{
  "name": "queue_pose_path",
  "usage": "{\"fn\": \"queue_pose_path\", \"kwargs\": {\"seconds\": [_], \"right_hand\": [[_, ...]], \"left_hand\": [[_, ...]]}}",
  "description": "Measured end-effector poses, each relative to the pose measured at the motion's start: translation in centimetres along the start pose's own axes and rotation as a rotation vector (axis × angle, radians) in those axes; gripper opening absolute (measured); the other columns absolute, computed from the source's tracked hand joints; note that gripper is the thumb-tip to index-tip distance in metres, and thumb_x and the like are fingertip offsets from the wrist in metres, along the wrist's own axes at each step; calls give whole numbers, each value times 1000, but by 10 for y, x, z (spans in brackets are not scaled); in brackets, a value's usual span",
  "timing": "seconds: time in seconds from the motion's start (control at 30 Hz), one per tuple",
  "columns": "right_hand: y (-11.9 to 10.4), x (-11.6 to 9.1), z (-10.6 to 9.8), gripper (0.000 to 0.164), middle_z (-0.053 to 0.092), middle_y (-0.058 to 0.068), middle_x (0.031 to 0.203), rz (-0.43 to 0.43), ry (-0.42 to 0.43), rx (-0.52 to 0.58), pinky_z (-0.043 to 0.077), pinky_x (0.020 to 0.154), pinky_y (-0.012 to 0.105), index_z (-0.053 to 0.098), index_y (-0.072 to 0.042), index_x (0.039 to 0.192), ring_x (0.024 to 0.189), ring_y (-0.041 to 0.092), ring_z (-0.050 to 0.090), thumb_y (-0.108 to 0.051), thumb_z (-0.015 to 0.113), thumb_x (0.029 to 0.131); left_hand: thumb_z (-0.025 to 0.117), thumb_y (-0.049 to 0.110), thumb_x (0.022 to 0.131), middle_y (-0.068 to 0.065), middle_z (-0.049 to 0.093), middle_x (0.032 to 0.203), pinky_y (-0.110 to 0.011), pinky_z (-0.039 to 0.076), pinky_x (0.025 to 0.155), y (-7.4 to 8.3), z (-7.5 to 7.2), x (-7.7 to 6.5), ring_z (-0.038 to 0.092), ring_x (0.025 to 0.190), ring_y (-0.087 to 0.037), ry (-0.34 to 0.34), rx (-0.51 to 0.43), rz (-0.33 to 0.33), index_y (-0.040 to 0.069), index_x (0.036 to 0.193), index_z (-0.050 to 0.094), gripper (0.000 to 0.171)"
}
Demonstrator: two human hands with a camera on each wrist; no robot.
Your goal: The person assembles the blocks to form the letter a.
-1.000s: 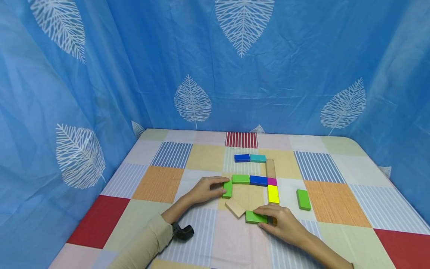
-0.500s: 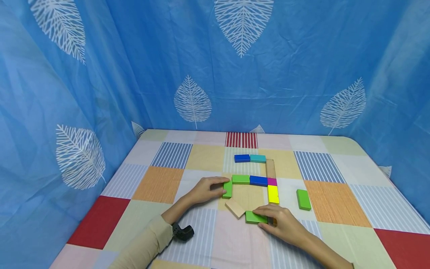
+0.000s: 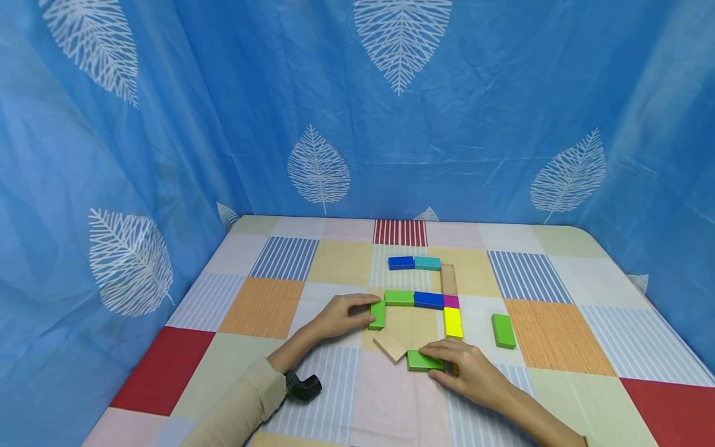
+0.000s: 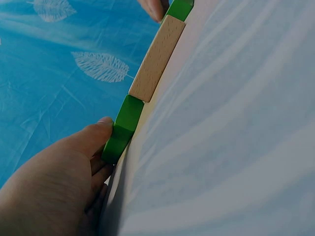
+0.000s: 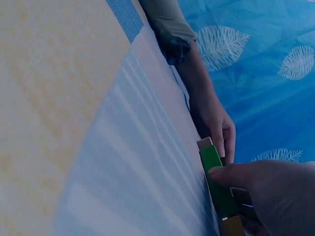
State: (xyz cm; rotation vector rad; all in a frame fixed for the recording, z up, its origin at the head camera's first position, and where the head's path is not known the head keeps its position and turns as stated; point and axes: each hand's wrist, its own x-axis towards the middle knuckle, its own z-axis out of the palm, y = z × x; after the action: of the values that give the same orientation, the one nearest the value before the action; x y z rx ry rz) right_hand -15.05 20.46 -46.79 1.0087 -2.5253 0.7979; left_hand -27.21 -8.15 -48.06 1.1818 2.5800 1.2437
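My left hand (image 3: 342, 315) pinches a green block (image 3: 378, 315) at the left of a block outline on the cloth. Lower right, my right hand (image 3: 472, 369) holds another green block (image 3: 418, 361), its thumb on the near side. Between these two lies a plain wooden block (image 3: 389, 345), slanted, its ends close to both. An orange-brown block (image 5: 231, 227) shows at the end of the right-hand block, mostly hidden by the hand in the head view. Behind run a third green block (image 3: 399, 298), a blue block (image 3: 429, 300), a magenta block (image 3: 451, 302) and a yellow block (image 3: 454, 323).
Farther back, a tan block (image 3: 449, 279) leads to a teal block (image 3: 427, 264) and a blue block (image 3: 401, 263). A loose green block (image 3: 503, 331) lies to the right. Patchwork cloth (image 3: 195, 372) covers the table, with blue leaf-print curtains (image 3: 251, 93) around it.
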Motion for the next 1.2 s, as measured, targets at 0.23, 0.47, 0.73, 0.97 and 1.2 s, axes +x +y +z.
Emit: {"fn": "queue_pose_path", "kwargs": {"seconds": [0.23, 0.47, 0.73, 0.97, 1.2], "right_hand": [[1, -7, -11, 47, 65, -1, 111, 20, 105, -43, 44, 89, 16, 66, -9, 112, 98, 17, 61, -19, 81, 69], [4, -25, -27, 51, 66, -3, 106, 96, 165, -145, 42, 86, 10, 68, -11, 111, 92, 16, 63, -20, 84, 63], [1, -43, -31, 49, 69, -2, 98, 255, 145, -200, 54, 74, 39, 70, -11, 106, 89, 18, 64, -24, 86, 61], [1, -47, -28, 46, 70, -3, 93, 280, 173, -218, 53, 75, 37, 71, -11, 101, 87, 18, 64, -25, 86, 59], [3, -47, -26, 42, 69, -9, 90, 251, 201, -226, 34, 85, 1, 72, -12, 97, 85, 14, 63, -19, 86, 59]], "left_hand": [[64, 31, 88, 2, 56, 127, -30, 37, 101, 0, 0, 0, 46, 121, -14, 0, 1, -10, 16, 127, 58, 42], [65, 29, 87, 2, 57, 126, -30, 37, 101, 1, 0, 0, 46, 121, -12, -1, -1, -26, 15, 126, 59, 42], [64, 30, 88, 2, 57, 126, -30, 37, 101, 1, 0, 0, 47, 121, -13, -2, 9, -18, 14, 126, 59, 42], [65, 29, 87, 2, 57, 126, -30, 37, 101, 1, -1, 0, 46, 121, -12, -4, 0, -26, 14, 126, 59, 42], [65, 28, 87, 2, 57, 125, -29, 37, 101, 1, 0, 0, 47, 120, -12, -6, -2, -19, 13, 126, 59, 42]]}}
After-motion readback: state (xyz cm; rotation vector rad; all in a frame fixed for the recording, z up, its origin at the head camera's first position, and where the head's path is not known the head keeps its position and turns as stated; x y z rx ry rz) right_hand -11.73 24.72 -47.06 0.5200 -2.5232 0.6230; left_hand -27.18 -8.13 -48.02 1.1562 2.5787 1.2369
